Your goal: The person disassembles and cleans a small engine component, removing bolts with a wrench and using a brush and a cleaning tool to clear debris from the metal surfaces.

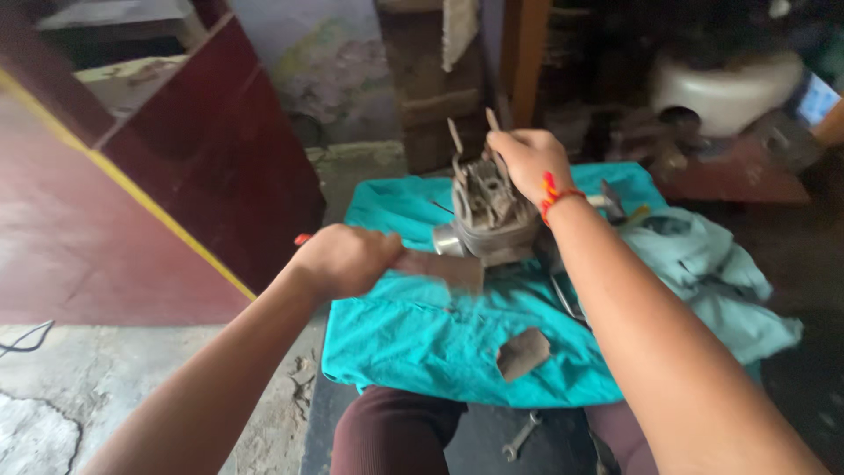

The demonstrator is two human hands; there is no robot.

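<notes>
Gripping hand, right: our right hand [526,161] reaches forward from the lower right, fingers curled over the top of the grey metal engine part [489,215] and closed on it; a red thread [556,194] circles the wrist.
Left hand: our left hand [345,259] comes in from the lower left, clenched in a fist around the handle of a flat scraping tool [444,268]; a red handle end [302,238] shows behind the knuckles.
Tool position: we hold its blurred blade against the lower left side of the engine part.
Engine part location: it stands upright at the middle of the teal cloth [413,325], which is spread on a low surface before our knees.
Containers: we see none holding anything; a white tub-like object [725,88] sits at the upper right, contents not visible.
On the cloth: a small brown flat scrap [523,353] lies near the front edge, well apart from the engine part; a paler cloth [716,281] is bunched at the right.
Below: a wrench [520,437] lies on the dark floor between our knees.
Surroundings: a dark red panel with a yellow edge [189,233] stands to the left, clear of both hands.
</notes>
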